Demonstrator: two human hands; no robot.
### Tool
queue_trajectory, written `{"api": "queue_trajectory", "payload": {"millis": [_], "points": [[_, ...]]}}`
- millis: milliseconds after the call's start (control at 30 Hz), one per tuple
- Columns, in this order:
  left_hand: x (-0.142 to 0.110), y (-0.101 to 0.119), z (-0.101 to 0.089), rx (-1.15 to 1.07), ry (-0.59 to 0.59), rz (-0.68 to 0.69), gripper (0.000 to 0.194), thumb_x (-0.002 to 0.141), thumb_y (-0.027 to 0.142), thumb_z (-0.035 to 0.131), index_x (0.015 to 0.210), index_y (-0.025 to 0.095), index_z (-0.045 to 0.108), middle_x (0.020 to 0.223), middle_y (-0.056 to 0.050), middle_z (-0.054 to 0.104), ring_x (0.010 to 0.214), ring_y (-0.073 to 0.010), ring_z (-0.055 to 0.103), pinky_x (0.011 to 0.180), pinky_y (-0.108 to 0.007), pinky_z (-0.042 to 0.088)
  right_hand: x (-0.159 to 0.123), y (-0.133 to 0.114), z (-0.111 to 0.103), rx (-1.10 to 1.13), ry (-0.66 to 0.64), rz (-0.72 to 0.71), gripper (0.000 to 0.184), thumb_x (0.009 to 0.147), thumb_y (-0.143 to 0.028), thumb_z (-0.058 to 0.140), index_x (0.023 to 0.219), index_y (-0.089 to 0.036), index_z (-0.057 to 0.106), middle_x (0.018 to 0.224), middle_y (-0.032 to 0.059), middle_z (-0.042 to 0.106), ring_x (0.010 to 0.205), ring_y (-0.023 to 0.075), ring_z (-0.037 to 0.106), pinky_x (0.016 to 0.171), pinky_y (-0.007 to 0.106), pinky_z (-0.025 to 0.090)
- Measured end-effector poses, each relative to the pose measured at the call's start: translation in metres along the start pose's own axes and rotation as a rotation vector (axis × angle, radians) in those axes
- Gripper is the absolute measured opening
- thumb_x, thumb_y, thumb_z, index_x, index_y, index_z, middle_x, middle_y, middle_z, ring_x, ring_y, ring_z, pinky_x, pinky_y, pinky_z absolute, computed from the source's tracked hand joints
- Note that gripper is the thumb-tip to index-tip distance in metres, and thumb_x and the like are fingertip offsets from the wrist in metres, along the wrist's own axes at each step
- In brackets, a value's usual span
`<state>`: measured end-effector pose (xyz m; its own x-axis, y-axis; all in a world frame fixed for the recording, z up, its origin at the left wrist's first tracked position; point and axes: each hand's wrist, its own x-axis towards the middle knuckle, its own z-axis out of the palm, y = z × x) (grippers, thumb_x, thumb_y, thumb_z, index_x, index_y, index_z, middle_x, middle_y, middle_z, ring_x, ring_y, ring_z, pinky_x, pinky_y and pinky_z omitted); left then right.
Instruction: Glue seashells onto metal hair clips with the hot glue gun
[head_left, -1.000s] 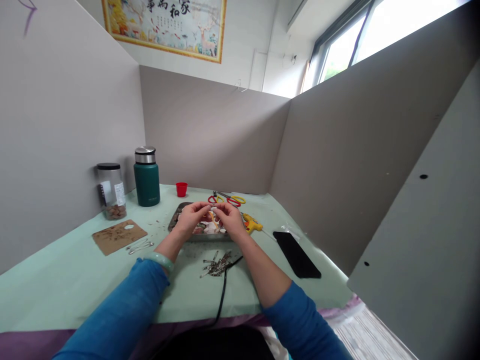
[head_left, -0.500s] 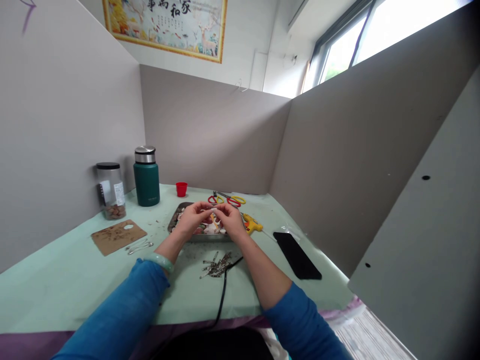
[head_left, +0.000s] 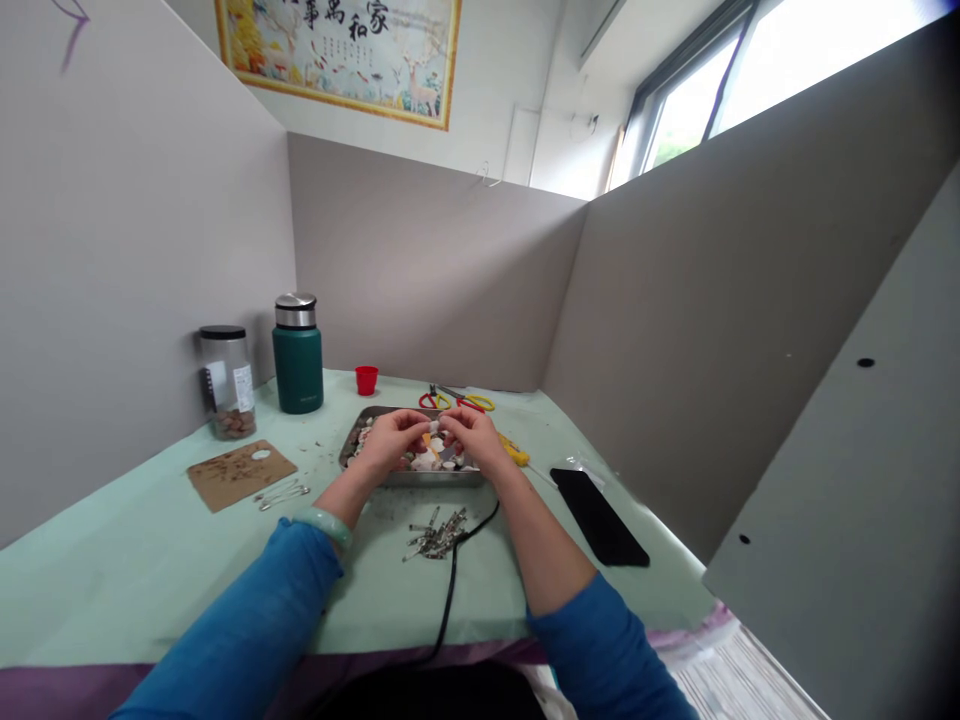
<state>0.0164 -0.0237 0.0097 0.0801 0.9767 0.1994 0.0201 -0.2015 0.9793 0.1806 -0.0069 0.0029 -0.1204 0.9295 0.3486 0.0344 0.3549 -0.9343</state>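
Observation:
Both hands are over a metal tray (head_left: 420, 480) filled with small white, pinkish and dark pieces like shells or pebbles. Between the fingertips is a small whitish piece (head_left: 434, 427), too small to name. My left hand (head_left: 391, 440), with a pale green bangle on its wrist, pinches at its left side. Closed in the same way, my right hand (head_left: 474, 438) meets it from the right. A yellow glue gun (head_left: 515, 451) lies partly hidden behind my right hand. Nearer to me is a pile of small metal pin backs (head_left: 437, 535).
A black cable (head_left: 452, 590) crosses the front of the table. On the left are a brown card (head_left: 240, 475), large safety pins (head_left: 283, 494), a jar (head_left: 228, 385) and a green flask (head_left: 298, 360). Behind are a red cup (head_left: 366, 380) and scissors (head_left: 472, 402). A black phone-like slab (head_left: 598, 515) lies right.
My hands have drawn slightly apart, the right one shifting right, so the whitish piece shows more clearly between the fingertips. The whole view has shifted a little.

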Motion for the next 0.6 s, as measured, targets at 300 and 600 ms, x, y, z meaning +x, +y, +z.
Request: {"api": "queue_trajectory", "payload": {"millis": [300,600], "points": [[0.000,0.002,-0.003,-0.035,0.046,-0.146,0.040,0.058,0.043,0.077,0.085,0.017,0.062,0.053,0.000,0.058,0.051,-0.0151,0.059,0.037,-0.017,0.035,0.016,0.017,-0.028,-0.476,0.213,-0.032,0.017,0.076,-0.031,0.053,0.075,-0.018,0.064,0.063,-0.0003,0.063,0.055,0.0137,0.059,0.051,0.022,0.041],[0.004,-0.003,-0.003,-0.067,0.065,-0.095,0.038,0.057,0.041,0.077,0.081,0.018,0.060,0.051,0.002,0.057,0.050,-0.0145,0.059,0.039,-0.018,0.038,0.067,0.035,0.002,-1.000,-0.061,0.005,0.025,0.051,-0.005,0.072,0.042,-0.019,0.052,0.050,0.0041,0.060,0.061,0.0190,0.060,0.062,0.028,0.042]]}}
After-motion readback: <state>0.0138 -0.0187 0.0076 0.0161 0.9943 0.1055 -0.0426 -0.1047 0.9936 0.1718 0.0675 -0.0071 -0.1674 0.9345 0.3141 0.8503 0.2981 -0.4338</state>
